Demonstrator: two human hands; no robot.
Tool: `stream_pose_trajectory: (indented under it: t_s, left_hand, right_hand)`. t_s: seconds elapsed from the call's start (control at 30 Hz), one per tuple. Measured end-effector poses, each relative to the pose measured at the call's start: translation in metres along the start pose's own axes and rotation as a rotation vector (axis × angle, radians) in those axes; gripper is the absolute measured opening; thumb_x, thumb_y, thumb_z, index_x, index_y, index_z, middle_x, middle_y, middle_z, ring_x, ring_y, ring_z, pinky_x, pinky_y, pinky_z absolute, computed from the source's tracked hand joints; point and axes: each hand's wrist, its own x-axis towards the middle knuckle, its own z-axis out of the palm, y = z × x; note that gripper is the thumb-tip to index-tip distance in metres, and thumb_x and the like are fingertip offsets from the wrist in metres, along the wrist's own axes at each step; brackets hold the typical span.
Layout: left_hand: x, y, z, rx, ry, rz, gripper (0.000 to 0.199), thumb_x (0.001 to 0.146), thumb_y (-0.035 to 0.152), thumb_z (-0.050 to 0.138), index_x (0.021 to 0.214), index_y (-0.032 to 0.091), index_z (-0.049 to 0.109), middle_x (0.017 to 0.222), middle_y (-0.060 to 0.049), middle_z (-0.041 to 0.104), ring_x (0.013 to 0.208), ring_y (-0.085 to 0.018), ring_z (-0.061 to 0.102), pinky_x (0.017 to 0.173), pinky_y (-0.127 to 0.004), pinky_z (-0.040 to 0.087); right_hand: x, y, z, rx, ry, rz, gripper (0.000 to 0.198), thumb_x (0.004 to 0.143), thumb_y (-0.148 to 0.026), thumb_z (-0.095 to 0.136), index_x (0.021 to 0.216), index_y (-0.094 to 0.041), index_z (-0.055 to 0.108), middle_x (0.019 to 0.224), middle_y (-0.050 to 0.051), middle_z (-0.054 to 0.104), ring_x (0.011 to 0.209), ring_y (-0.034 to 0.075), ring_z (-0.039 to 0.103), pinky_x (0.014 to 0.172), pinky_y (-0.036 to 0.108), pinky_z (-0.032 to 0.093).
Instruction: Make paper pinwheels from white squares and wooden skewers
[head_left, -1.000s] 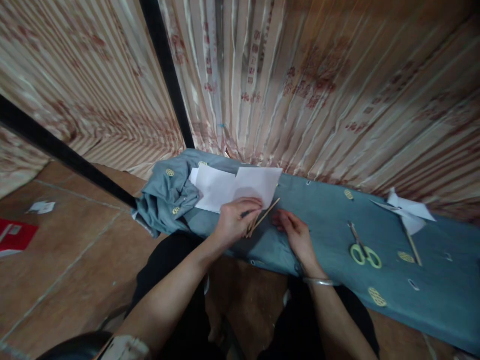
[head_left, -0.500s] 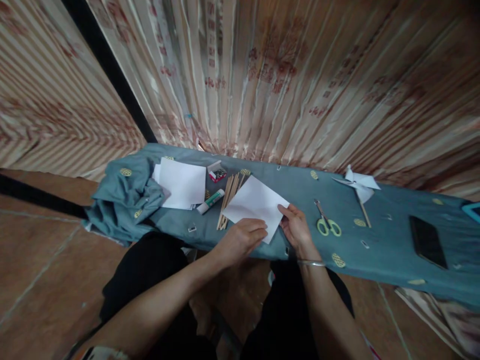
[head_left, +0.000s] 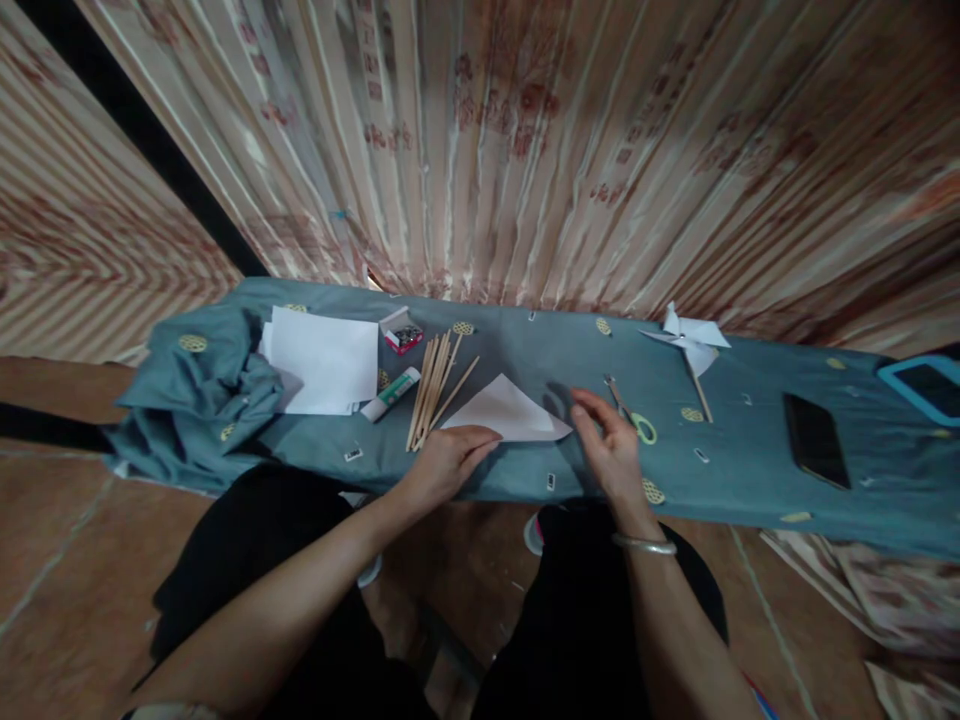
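Note:
A white sheet of paper [head_left: 510, 412], folded into a triangle, lies on the cloth in front of me with its fold along the near edge. My left hand [head_left: 454, 462] pinches its left corner near that fold. Just off the right corner, my right hand [head_left: 607, 440] hovers with thumb and fingers apart and nothing between them. Several thin wooden sticks [head_left: 431, 390] lie to the left, and one reaches toward the paper. Beyond my right hand rest scissors with light green handles [head_left: 643, 428], partly hidden by it.
Left of the sticks are a glue stick [head_left: 391, 394], an open small box of metal bits [head_left: 403, 332] and a stack of white paper [head_left: 326, 360]. Farther right lie a paper pinwheel on a stick [head_left: 694, 345], a black phone [head_left: 816, 440] and a blue-framed device [head_left: 926, 385]. A curtain [head_left: 480, 150] hangs behind.
The square sheet has become a triangle, folded over toward me or away. My right hand has let go of its edge and opened. The view has shifted slightly right.

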Motion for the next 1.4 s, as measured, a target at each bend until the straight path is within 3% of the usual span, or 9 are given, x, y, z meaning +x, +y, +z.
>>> stream_pose_trajectory:
  t_s: [0.1, 0.17, 0.3, 0.5, 0.6, 0.7, 0.87, 1.07, 1.4]
  left_hand:
    - [0.004, 0.004, -0.001, -0.054, 0.015, -0.064, 0.029, 0.094, 0.031, 0.048, 0.099, 0.018, 0.073, 0.102, -0.006, 0.075, 0.092, -0.020, 0.071, 0.088, -0.028, 0.053]
    - [0.007, 0.005, 0.000, -0.069, 0.021, -0.083, 0.028, 0.094, 0.031, 0.048, 0.098, 0.019, 0.073, 0.101, -0.005, 0.075, 0.092, -0.020, 0.071, 0.087, -0.028, 0.053]
    - [0.012, 0.003, 0.002, -0.066, 0.014, -0.126, 0.027, 0.093, 0.030, 0.048, 0.100, 0.021, 0.073, 0.101, -0.004, 0.075, 0.094, -0.020, 0.070, 0.086, -0.028, 0.053]
    - [0.012, -0.011, 0.001, 0.023, 0.041, -0.190, 0.038, 0.089, 0.023, 0.051, 0.126, 0.016, 0.059, 0.124, -0.011, 0.066, 0.104, -0.024, 0.067, 0.096, -0.035, 0.051]
    - [0.008, -0.017, -0.002, 0.109, 0.069, -0.106, 0.046, 0.089, 0.018, 0.049, 0.135, 0.015, 0.049, 0.132, -0.014, 0.059, 0.113, -0.024, 0.063, 0.099, -0.040, 0.050]
    - [0.002, -0.014, -0.002, 0.280, 0.088, 0.067, 0.045, 0.091, 0.014, 0.045, 0.136, 0.017, 0.046, 0.141, -0.015, 0.050, 0.131, -0.026, 0.048, 0.106, -0.047, 0.044]
    - [-0.013, 0.003, 0.013, 0.488, -0.088, 0.246, 0.043, 0.095, 0.020, 0.044, 0.137, 0.013, 0.042, 0.149, -0.017, 0.041, 0.143, -0.028, 0.028, 0.114, -0.053, 0.031]
    - [-0.023, 0.006, 0.025, 0.565, -0.236, 0.172, 0.061, 0.090, 0.036, 0.056, 0.141, 0.009, 0.035, 0.153, -0.018, 0.034, 0.145, -0.033, 0.021, 0.116, -0.057, 0.021]
    - [-0.025, 0.000, 0.022, 0.582, -0.276, 0.114, 0.065, 0.089, 0.041, 0.056, 0.142, 0.009, 0.035, 0.153, -0.018, 0.033, 0.145, -0.034, 0.022, 0.116, -0.056, 0.015]
  right_hand:
    - [-0.012, -0.022, -0.003, 0.038, -0.205, -0.021, 0.036, 0.084, -0.047, 0.059, 0.110, -0.024, 0.068, 0.118, 0.007, 0.070, 0.114, 0.026, 0.061, 0.103, 0.045, 0.042]
    - [-0.016, -0.029, 0.002, 0.000, -0.266, -0.044, 0.037, 0.078, -0.046, 0.068, 0.108, -0.025, 0.070, 0.118, 0.006, 0.070, 0.113, 0.026, 0.061, 0.103, 0.042, 0.043]
    - [-0.013, -0.021, 0.015, -0.061, -0.210, -0.019, 0.025, 0.079, -0.044, 0.064, 0.091, -0.024, 0.074, 0.097, 0.004, 0.075, 0.094, 0.024, 0.067, 0.090, 0.037, 0.049]
    - [0.005, 0.002, 0.026, -0.100, -0.196, 0.015, 0.027, 0.081, -0.045, 0.059, 0.085, -0.022, 0.074, 0.080, 0.002, 0.075, 0.074, 0.021, 0.065, 0.072, 0.031, 0.050]
    - [0.015, 0.005, 0.033, -0.127, -0.189, -0.023, 0.028, 0.083, -0.044, 0.057, 0.091, -0.022, 0.073, 0.090, 0.004, 0.075, 0.081, 0.023, 0.066, 0.079, 0.034, 0.050]
    - [0.024, 0.007, 0.042, -0.161, -0.188, -0.111, 0.027, 0.085, -0.041, 0.055, 0.096, -0.023, 0.072, 0.101, 0.006, 0.074, 0.094, 0.025, 0.066, 0.088, 0.038, 0.049]
    - [0.030, 0.015, 0.052, -0.254, -0.104, -0.172, 0.028, 0.087, -0.039, 0.053, 0.097, -0.021, 0.072, 0.111, 0.011, 0.071, 0.106, 0.027, 0.063, 0.098, 0.044, 0.046]
    - [0.029, 0.020, 0.056, -0.321, -0.057, -0.215, 0.027, 0.087, -0.036, 0.053, 0.098, -0.019, 0.071, 0.113, 0.012, 0.069, 0.108, 0.027, 0.062, 0.098, 0.045, 0.046]
    - [0.026, 0.020, 0.061, -0.413, -0.041, -0.251, 0.028, 0.089, -0.032, 0.050, 0.102, -0.018, 0.069, 0.115, 0.013, 0.067, 0.110, 0.028, 0.059, 0.100, 0.046, 0.044]
